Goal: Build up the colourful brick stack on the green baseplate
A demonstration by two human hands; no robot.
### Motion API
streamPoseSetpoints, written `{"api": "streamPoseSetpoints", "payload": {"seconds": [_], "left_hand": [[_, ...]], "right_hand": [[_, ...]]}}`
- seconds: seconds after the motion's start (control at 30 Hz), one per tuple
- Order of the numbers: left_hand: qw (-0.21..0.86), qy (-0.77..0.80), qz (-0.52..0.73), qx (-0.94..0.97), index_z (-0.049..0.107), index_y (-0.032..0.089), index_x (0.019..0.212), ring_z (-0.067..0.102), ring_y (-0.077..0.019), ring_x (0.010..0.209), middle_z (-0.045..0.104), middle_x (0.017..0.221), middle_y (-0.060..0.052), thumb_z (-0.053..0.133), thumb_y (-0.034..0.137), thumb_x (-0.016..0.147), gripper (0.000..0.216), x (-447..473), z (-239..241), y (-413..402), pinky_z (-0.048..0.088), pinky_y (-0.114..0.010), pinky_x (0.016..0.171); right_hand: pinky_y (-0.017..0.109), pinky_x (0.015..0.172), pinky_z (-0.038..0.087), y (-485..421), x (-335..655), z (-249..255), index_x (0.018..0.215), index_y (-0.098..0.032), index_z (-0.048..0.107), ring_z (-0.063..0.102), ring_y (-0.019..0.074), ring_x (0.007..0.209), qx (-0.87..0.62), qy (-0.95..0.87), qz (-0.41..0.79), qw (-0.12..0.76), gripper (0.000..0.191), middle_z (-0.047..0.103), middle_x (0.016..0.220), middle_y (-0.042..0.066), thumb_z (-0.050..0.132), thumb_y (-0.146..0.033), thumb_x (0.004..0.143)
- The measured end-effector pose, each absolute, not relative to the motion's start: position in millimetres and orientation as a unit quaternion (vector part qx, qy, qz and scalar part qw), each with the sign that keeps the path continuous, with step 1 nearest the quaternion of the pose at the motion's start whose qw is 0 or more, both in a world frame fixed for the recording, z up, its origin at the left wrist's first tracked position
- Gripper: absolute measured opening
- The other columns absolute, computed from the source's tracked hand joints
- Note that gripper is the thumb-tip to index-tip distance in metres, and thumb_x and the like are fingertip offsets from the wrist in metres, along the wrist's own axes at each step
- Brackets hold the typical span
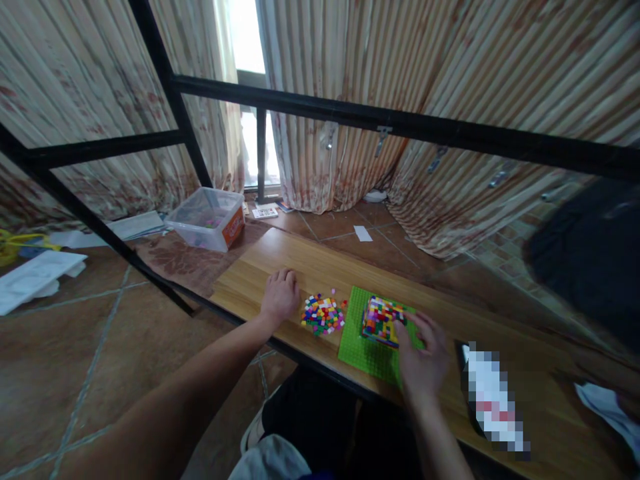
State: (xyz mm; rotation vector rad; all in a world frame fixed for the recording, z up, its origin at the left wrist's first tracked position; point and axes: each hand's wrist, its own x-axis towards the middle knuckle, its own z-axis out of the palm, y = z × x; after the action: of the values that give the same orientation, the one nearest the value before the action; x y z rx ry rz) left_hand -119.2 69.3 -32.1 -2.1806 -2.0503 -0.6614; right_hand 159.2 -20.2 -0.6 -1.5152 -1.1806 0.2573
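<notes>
A green studded baseplate point(354, 333) lies on the wooden table, bearing a low block built of many-coloured toy bricks point(381, 317). My right hand point(425, 350) is bent over the block's right end. Its thumb and forefinger come close together at the top bricks; anything small between the tips is hidden. To the left of the plate is a loose pile of small coloured bricks point(323, 315), with a few strays at its edge. My left hand point(281, 297) rests on the tabletop left of that pile, its fingers curled down and no object showing in it.
A dark flat object with a blurred-out surface point(495, 400) lies right of my right hand, with white paper point(607, 410) farther right. A black metal frame point(320, 107) crosses above the table. On the floor stand a clear plastic bin point(203, 217) and white foam packaging point(37, 277).
</notes>
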Motion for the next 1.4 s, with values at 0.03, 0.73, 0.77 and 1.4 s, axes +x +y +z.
{"api": "streamPoseSetpoints", "payload": {"seconds": [0.03,0.73,0.77,1.4], "left_hand": [[0.04,-0.668,-0.215,-0.711,0.06,0.016,0.107,0.055,-0.0276,0.112,0.063,0.118,-0.012,0.044,0.022,0.092,0.023,-119,-32,69,0.043,-0.041,0.098],[0.042,-0.67,-0.219,-0.709,0.06,0.017,0.106,0.056,-0.0281,0.109,0.064,0.116,-0.011,0.045,0.024,0.092,0.023,-119,-35,70,0.043,-0.042,0.097],[0.042,-0.669,-0.219,-0.709,0.06,0.016,0.106,0.056,-0.0281,0.11,0.064,0.116,-0.011,0.045,0.023,0.091,0.022,-119,-34,69,0.043,-0.042,0.097],[0.039,-0.663,-0.213,-0.717,0.061,0.016,0.103,0.057,-0.0278,0.107,0.064,0.114,-0.012,0.044,0.022,0.09,0.022,-119,-28,71,0.043,-0.042,0.096]], "right_hand": [[0.04,0.093,0.046,-28,149,3,0.099,-0.021,0.074,0.059,0.023,0.107,-0.636,-0.526,0.098,0.557,0.029,0.065,0.113,0.009,0.065,-0.043,0.082],[0.033,0.076,0.045,-33,66,-36,0.088,-0.021,0.068,0.055,0.0215,0.085,-0.573,-0.753,0.067,0.316,0.017,0.063,0.088,0.005,0.052,-0.02,0.093],[0.033,0.076,0.045,-33,66,-37,0.087,-0.021,0.068,0.055,0.0215,0.085,-0.572,-0.752,0.066,0.32,0.017,0.063,0.088,0.005,0.052,-0.02,0.093],[0.03,0.078,0.049,-54,102,1,0.093,-0.022,0.068,0.066,0.0181,0.085,-0.591,-0.65,0.156,0.452,0.022,0.072,0.092,0.004,0.049,-0.034,0.096]]}}
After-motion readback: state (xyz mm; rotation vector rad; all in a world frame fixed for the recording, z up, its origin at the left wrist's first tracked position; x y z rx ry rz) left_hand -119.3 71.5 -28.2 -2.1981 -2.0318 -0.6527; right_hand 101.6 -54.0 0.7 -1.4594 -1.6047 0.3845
